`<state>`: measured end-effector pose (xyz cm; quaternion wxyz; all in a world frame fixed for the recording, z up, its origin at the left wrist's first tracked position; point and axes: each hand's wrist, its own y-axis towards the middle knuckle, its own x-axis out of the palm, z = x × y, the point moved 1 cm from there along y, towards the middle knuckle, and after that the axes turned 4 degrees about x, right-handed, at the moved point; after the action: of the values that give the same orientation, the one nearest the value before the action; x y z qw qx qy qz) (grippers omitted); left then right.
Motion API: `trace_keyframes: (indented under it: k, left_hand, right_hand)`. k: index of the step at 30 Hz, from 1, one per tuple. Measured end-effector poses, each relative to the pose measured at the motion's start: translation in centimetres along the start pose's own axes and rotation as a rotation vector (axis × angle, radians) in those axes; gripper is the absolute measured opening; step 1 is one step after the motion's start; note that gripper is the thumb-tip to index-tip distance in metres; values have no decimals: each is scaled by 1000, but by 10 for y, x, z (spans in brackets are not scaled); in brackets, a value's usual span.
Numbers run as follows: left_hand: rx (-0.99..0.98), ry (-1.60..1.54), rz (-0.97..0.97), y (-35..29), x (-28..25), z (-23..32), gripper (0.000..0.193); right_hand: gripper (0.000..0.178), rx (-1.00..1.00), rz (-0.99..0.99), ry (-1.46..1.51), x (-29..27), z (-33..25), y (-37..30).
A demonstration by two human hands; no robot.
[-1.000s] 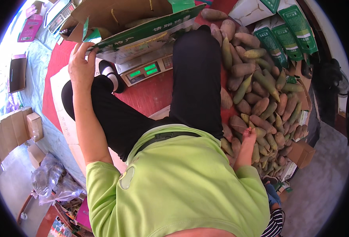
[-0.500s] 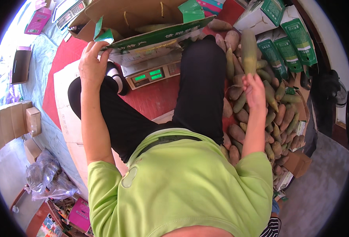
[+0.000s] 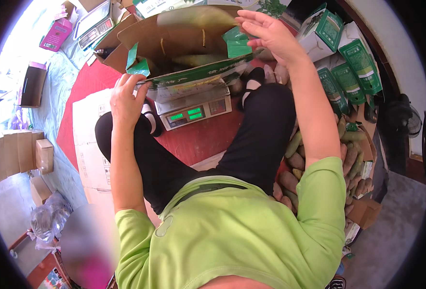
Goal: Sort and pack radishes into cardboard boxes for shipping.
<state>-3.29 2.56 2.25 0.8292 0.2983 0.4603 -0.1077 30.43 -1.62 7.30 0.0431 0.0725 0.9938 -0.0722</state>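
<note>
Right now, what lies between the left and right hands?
In the head view, the open carton lies between left hand and right hand, with a blurred greenish root over it.

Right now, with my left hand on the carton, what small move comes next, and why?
Probably steady the cardboard carton with your left hand: that hand grips its near rim, while a motion-blurred green root vegetable shows over the opening, beside your open right hand.

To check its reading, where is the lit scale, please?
In the head view, the lit digital scale is left of upper centre, on the red surface, under the open carton.
</note>
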Motion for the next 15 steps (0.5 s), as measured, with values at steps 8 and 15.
trace_keyframes:
  k: [8,15]
  left_hand:
    - [21,-18,5,6,-2,4,16]
    - [-22,-80,7,4,-4,2,18]
  right_hand:
    - [38,143,343,36,-42,68,44]
    - [60,451,137,-73,-33,103,54]
